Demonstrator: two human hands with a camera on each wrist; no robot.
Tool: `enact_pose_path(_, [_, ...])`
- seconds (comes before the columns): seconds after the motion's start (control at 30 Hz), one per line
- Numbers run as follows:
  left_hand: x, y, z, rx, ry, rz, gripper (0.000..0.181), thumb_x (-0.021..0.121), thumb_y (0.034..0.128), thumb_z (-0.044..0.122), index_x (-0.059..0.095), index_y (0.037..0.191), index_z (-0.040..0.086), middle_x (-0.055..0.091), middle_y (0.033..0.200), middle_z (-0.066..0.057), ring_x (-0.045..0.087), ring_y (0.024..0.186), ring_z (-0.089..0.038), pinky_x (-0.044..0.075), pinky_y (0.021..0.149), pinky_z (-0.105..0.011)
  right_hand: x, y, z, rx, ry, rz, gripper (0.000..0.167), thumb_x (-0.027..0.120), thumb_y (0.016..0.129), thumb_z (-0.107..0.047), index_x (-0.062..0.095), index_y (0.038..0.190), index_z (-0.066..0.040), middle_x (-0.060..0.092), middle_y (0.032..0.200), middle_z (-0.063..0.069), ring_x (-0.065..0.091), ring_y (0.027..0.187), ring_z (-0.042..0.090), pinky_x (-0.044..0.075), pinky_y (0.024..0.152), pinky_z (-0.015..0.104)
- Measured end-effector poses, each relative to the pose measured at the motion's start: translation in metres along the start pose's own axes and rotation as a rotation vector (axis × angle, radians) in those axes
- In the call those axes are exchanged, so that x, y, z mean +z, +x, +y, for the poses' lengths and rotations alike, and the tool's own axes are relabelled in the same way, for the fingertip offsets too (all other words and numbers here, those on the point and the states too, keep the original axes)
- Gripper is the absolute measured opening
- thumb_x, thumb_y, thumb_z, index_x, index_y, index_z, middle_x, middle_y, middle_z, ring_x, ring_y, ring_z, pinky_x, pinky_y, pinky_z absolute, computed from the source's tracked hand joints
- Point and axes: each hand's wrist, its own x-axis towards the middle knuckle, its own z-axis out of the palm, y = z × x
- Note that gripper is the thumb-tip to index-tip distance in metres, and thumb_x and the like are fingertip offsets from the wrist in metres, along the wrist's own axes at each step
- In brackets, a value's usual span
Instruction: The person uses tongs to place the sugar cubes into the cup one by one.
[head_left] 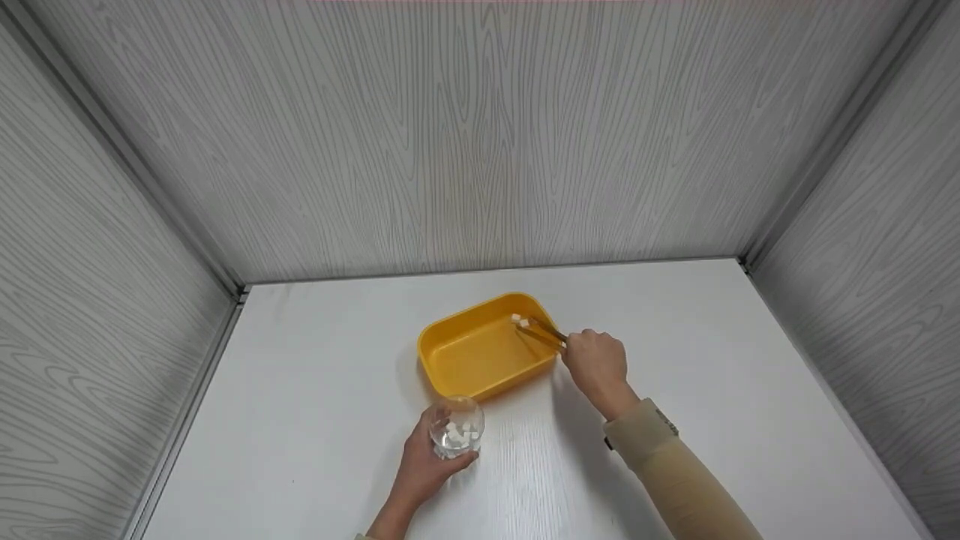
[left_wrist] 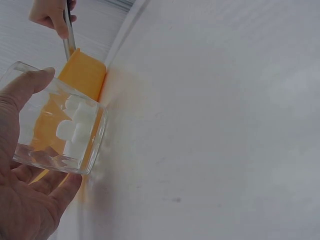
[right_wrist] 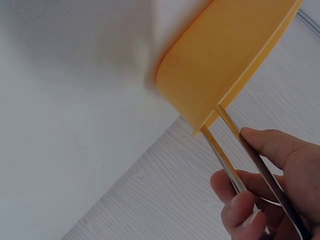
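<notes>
My left hand grips a clear glass, with the thumb on one side and the fingers round the other. Several small white cubes lie in the bottom of the glass. In my right hand is a pair of metal tongs, held between thumb and fingers. The arms of the tongs reach over the rim of a yellow tray, their tips spread apart. Two white cubes sit by those tips in the tray's far right corner. Whether the tips touch a cube I cannot tell. The tray's wall hides the tips in the right wrist view.
The tray stands slightly turned on a white table, just beyond the glass. Grey wood-grain panels close in the table at the back and on both sides.
</notes>
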Motion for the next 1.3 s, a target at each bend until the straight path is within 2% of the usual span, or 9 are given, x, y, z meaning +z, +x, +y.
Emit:
enact_pose_path(0.2, [0.0002,-0.0001,-0.0002,0.009,0.001,0.003,0.101,0.091,0.0661,0.031,0.035,0.146,0.003,0.049,0.142,-0.017,0.046,0.131,-0.035,0.034,0.113,-0.048,-0.0008,0.0017,-0.0014,-0.004,0.002,-0.040,0.011,0.072,0.085,-0.011,0.075,0.080,-0.001,0.061,0.062,0.010,0.055,0.049,0.024,0.052,0.042,0.040])
enact_pose_path(0.57, [0.0005,0.0007,-0.0024,0.008,0.014,0.007,0.101,0.091,0.0662,0.032,0.036,0.146,0.003,0.050,0.142,-0.017,0.045,0.132,-0.035,0.034,0.112,-0.050,0.0026,0.0037,-0.0044,-0.052,-0.019,0.008,0.010,0.075,0.081,-0.006,0.072,0.073,-0.002,0.060,0.060,0.011,0.058,0.050,0.027,0.052,0.043,0.041])
enact_pose_path(0.8, [-0.0005,-0.0005,-0.0001,0.016,0.021,0.006,0.100,0.091,0.0648,0.030,0.037,0.144,0.003,0.051,0.140,-0.017,0.048,0.129,-0.035,0.036,0.112,-0.049,0.0019,0.0041,-0.0059,-0.067,-0.046,-0.025,0.009,0.076,0.081,0.000,0.073,0.072,0.000,0.057,0.055,0.008,0.045,0.045,0.015,0.048,0.038,0.033])
enact_pose_path(0.93, [-0.0004,-0.0001,0.0002,0.012,0.024,0.007,0.100,0.091,0.0647,0.031,0.037,0.144,0.004,0.051,0.140,-0.016,0.048,0.129,-0.034,0.036,0.112,-0.048,0.0023,0.0049,-0.0051,-0.060,-0.041,-0.037,0.008,0.075,0.081,0.000,0.073,0.074,-0.001,0.063,0.062,0.011,0.056,0.048,0.022,0.052,0.041,0.038])
enact_pose_path(1.03, [-0.0003,0.0003,-0.0003,0.013,0.021,0.006,0.100,0.091,0.0649,0.031,0.037,0.144,0.003,0.051,0.140,-0.016,0.048,0.130,-0.034,0.035,0.112,-0.048,0.0016,0.0050,-0.0042,-0.045,-0.026,-0.062,0.004,0.074,0.084,-0.003,0.075,0.080,-0.001,0.066,0.066,0.012,0.060,0.052,0.026,0.055,0.045,0.040])
enact_pose_path(1.3, [-0.0004,0.0013,-0.0039,0.011,0.011,-0.003,0.099,0.091,0.0663,0.029,0.036,0.144,0.002,0.049,0.142,-0.017,0.046,0.131,-0.035,0.034,0.113,-0.048,-0.0039,0.0044,-0.0012,-0.001,0.031,-0.107,0.012,0.072,0.089,-0.014,0.076,0.087,-0.003,0.066,0.069,0.011,0.061,0.055,0.026,0.055,0.047,0.040])
